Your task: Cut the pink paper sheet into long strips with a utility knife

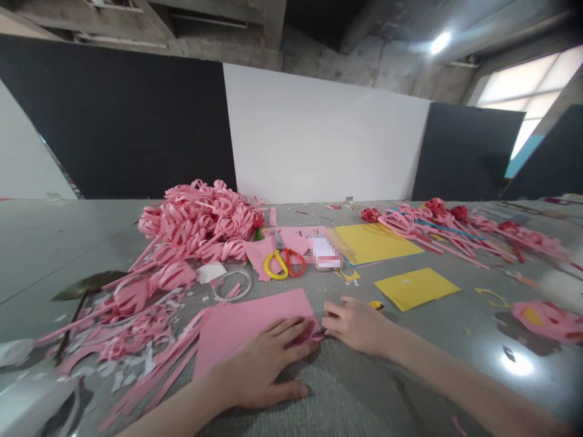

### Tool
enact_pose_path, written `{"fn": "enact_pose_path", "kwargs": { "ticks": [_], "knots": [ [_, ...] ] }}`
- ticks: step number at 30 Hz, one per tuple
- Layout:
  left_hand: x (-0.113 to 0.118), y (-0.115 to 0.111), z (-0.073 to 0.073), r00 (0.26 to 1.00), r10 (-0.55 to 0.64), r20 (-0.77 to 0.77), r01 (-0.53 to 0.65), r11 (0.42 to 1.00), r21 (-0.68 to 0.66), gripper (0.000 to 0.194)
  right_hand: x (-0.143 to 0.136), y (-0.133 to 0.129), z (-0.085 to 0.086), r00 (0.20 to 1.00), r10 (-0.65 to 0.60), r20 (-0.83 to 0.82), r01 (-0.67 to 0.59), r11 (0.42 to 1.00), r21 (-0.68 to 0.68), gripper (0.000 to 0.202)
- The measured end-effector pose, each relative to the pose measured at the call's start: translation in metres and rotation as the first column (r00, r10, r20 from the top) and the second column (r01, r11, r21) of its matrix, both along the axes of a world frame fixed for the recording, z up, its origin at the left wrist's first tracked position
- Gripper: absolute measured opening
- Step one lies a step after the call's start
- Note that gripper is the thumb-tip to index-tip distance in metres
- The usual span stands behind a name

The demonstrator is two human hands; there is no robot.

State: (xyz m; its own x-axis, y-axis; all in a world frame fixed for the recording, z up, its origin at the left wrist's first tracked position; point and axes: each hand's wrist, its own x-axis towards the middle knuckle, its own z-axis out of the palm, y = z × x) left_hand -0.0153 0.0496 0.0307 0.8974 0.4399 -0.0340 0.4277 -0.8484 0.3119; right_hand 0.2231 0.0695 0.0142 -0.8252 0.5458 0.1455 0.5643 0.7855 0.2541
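Note:
My left hand [268, 364] lies flat with its fingers spread, pressing on a sheet of pink paper [246, 325]. At that sheet's right edge, my right hand [353, 325] is closed round a utility knife [376, 306]. Only its yellow-and-black end and a dark tip near the paper show; the fingers hide the rest. Long cut pink paper strips [175, 364] fan out from the sheet's left side. Beyond the sheet are scissors [285, 261] with one yellow and one red handle, a phone [325, 254] and a ring of silvery wire [233, 285].
A large heap of pink paper loops [200, 218] stands at the back left, with paper scraps [122, 340] in front. Yellow sheets [416, 288] lie to the right. Pink paper flowers on stems [437, 224] are at the back right. A white partition [328, 133] rises behind the table.

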Motion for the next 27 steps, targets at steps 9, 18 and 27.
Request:
{"fn": "enact_pose_path", "kwargs": {
  "ticks": [9, 18, 27],
  "knots": [
    [-0.001, 0.001, -0.003, 1.000, 0.001, 0.026, -0.001, 1.000, -0.004, 0.060, -0.001, 0.002, 0.011, 0.999, 0.007, 0.041, -0.005, 0.999, -0.049, 0.016],
    [-0.001, 0.000, -0.003, 1.000, 0.014, -0.010, -0.014, 1.000, 0.004, 0.060, 0.000, 0.003, 0.010, 0.999, 0.017, 0.048, -0.015, 0.999, -0.048, 0.016],
    [0.000, 0.000, -0.001, 0.999, 0.018, -0.030, -0.018, 1.000, 0.007, 0.059, 0.004, 0.004, 0.009, 0.999, -0.004, 0.038, 0.006, 0.999, -0.045, 0.016]
  ]
}}
